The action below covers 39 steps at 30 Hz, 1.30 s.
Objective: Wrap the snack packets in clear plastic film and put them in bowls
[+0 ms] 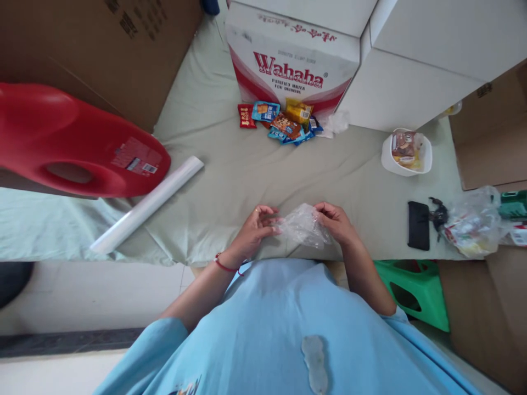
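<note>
Starting far left with a large brown cardboard box (pixel 102 44) up in the corner. Just below it, a glossy red moulded plastic stool (pixel 61 142) lying on its side, label facing up, overhanging the edge of the bench (pixel 230 170) with its pale green cloth cover.

Next along, a long roll of clear plastic film (pixel 146 206), lying slantwise on the cloth, upper end near the red stool's rim.

Into the middle now: left hand (pixel 255 227), red string round the wrist, fingers curled inward and pinching the left edge of a crumpled clear plastic bag (pixel 302 225). Bag held just over the near edge of the bench, stretched between both hands, right in front of the light blue shirt (pixel 288 318).

Further back across the bench, a white and red cardboard carton marked Wahaha (pixel 288 60), with a small heap of colourful snack packets (pixel 280 123) at its foot.

Right hand (pixel 333 219) closed on the bag's right edge, thumb and fingertips gripping the film.

Onward to the right: a white round plastic bowl (pixel 389 159) with wrapped packets inside, close to plain white boxes (pixel 411 55). Then a flat black rectangular case (pixel 418 225), a small dark object (pixel 438 214) just beside it, too small to tell what, and a stuffed clear plastic sack (pixel 473 225) near the far right edge. Below the bench on that side, a bright green plastic stool (pixel 415 288).
</note>
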{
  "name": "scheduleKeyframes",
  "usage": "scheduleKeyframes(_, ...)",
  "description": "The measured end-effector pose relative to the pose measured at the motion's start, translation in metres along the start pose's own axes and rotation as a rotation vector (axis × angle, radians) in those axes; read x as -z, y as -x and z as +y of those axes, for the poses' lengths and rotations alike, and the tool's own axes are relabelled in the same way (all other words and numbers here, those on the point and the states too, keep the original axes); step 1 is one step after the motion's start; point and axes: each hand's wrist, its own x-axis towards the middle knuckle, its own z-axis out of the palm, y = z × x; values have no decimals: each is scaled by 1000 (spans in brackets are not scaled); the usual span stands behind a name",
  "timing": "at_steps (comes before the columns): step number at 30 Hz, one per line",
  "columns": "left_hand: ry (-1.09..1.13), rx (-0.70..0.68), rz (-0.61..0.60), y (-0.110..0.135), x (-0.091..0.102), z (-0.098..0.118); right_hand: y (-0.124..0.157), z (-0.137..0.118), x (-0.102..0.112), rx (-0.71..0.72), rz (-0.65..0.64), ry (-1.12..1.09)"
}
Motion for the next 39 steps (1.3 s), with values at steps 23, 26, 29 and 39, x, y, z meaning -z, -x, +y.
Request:
scheduleKeyframes(23,205,278,7,3,-31,-20,10,16,4,24,365,176)
scheduleKeyframes(26,156,240,38,3,-28,-22,20,13,12,199,269,406)
scheduleKeyframes(29,126,217,53,2,-27,-23,26,6,12,369,25,558)
scheduleKeyframes(39,243,144,150,1,-14,-20,24,2,13,340,122,240)
